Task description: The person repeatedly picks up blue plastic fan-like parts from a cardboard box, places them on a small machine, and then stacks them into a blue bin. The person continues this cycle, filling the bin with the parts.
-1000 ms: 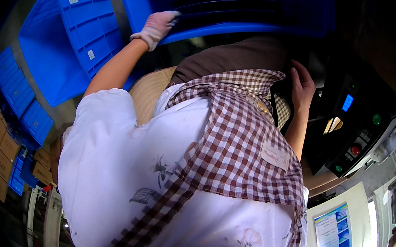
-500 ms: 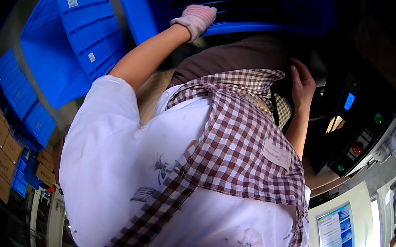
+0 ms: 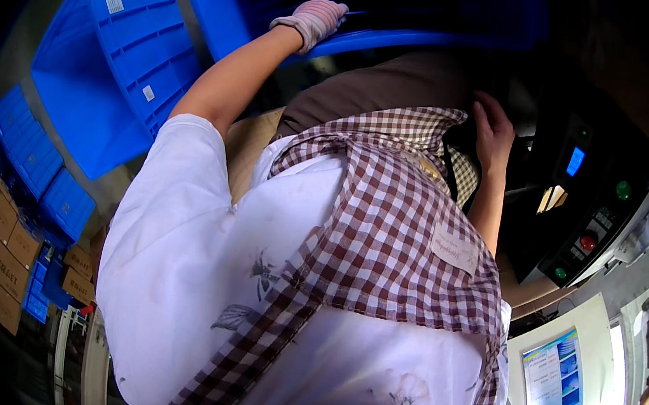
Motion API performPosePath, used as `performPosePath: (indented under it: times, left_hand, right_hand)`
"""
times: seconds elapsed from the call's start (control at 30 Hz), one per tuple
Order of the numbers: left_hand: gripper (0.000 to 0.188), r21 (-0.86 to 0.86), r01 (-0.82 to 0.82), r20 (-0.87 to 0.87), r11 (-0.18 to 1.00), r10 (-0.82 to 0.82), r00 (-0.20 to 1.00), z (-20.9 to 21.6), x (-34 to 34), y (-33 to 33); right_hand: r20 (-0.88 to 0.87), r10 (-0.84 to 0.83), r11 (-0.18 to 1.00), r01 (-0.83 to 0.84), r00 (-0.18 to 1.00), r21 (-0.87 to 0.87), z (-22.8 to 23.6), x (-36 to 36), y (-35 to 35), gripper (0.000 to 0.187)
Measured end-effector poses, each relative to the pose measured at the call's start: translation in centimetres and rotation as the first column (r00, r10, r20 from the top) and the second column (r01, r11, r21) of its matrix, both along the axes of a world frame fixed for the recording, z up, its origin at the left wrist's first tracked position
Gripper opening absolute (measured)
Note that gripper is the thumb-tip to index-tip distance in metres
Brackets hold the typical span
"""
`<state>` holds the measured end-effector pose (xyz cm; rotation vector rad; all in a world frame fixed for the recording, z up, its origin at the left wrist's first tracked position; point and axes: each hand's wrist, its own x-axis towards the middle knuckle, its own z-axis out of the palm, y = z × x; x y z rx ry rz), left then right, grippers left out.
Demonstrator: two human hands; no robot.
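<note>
My left hand (image 3: 310,23), in a pink-and-grey striped glove, is at the near side of a large blue crate (image 3: 403,38). Its fingers are curled, and whatever they may hold is hidden. Inside the crate are dark, curved ridges or rows with shiny edges, too dim to identify. My right hand (image 3: 495,137) is bare and beside my lap, with thumb and fingers apart and nothing visible in it. Closest to that hand is a black machine (image 3: 547,247) with a small lit blue display (image 3: 575,161) and red and green buttons.
An empty-looking blue crate (image 3: 140,44) rests tipped on its side at the left. Beyond it are stacked blue crates (image 3: 27,131) and brown cartons (image 3: 3,250). A white board with a printed sheet (image 3: 557,385) stands at the lower right.
My left hand has shifted slightly left and farther from me, its fingers still curled at the crate. My right hand has hardly moved.
</note>
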<state>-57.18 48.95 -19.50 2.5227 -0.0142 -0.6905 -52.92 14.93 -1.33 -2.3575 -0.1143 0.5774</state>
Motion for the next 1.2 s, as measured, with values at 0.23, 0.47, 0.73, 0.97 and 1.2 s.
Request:
performPosePath:
  times: [0.23, 0.47, 0.73, 0.97, 1.2]
  left_hand:
    - [0.031, 0.017, -0.203, -0.049, 0.979, 0.203, 0.978, 2.7, -2.8, 1.2]
    - [0.032, -0.206, -0.372, 0.004, 0.905, 0.380, 0.925, -0.2, -9.0, 5.1]
    - [0.029, 0.287, -0.010, -0.288, 0.958, 0.097, 0.953, 2.0, -8.2, 9.9]
    - [0.028, 0.098, -0.395, 0.255, 0.914, 0.360, 0.897, 7.1, -5.2, 12.2]
    - [0.027, 0.277, -0.184, -0.033, 0.943, 0.201, 0.979, 4.5, -4.1, 2.4]
  right_hand:
    - [-0.060, -0.036, 0.998, 0.039, 0.998, 0.044, -0.7, 0.1, -0.5, 0.022]
    - [-0.060, -0.057, 0.996, 0.060, 0.997, 0.065, -1.4, 0.2, -0.8, 0.021]
    - [-0.132, -0.026, 0.998, 0.033, 0.991, 0.051, -0.7, 0.4, -0.6, 0.022]
    - [-0.077, -0.039, 0.997, 0.044, 0.996, 0.066, -0.7, 0.3, -0.5, 0.021]
    - [-0.085, -0.034, 0.997, 0.039, 0.996, 0.061, -0.6, 0.4, -0.4, 0.021]
